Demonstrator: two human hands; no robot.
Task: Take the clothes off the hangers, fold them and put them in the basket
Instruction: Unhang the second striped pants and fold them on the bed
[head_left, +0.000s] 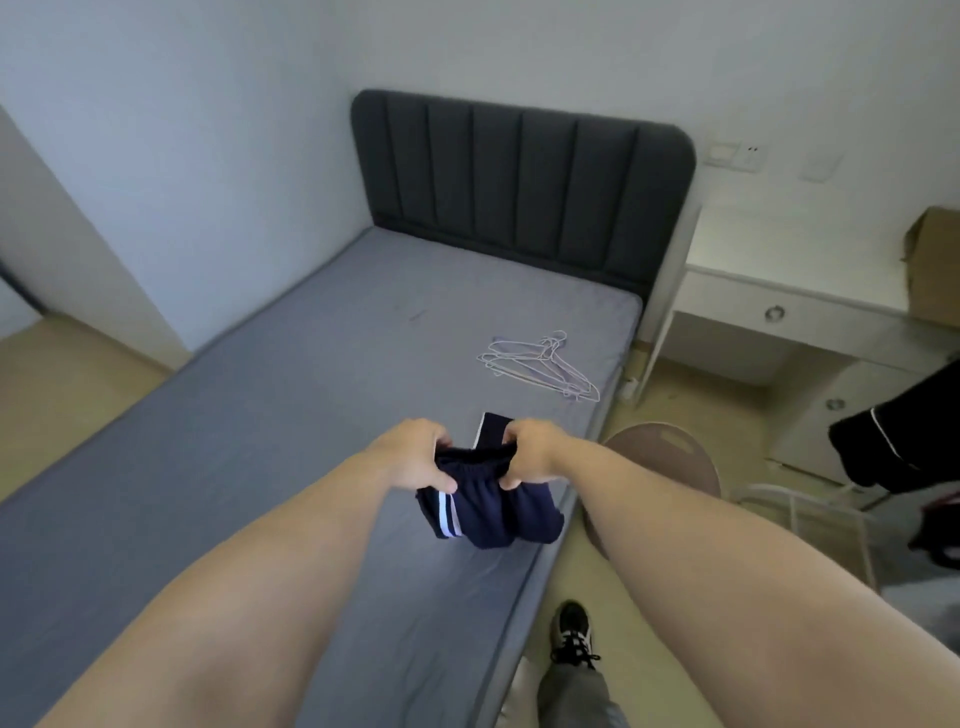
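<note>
Left grip (410, 457) and right grip (530, 452) pinch the navy garment (493, 514) by its waistband at the right edge of the bed (260, 415), probably squaring a fold.

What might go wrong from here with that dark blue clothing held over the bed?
The left hand and right hand pinch only the waistband of the navy garment, which hangs bunched near the right edge of the bed; laid down carelessly, it might slide to the floor. The hangers lie just beyond, so spreading it forward might snag them.
</note>
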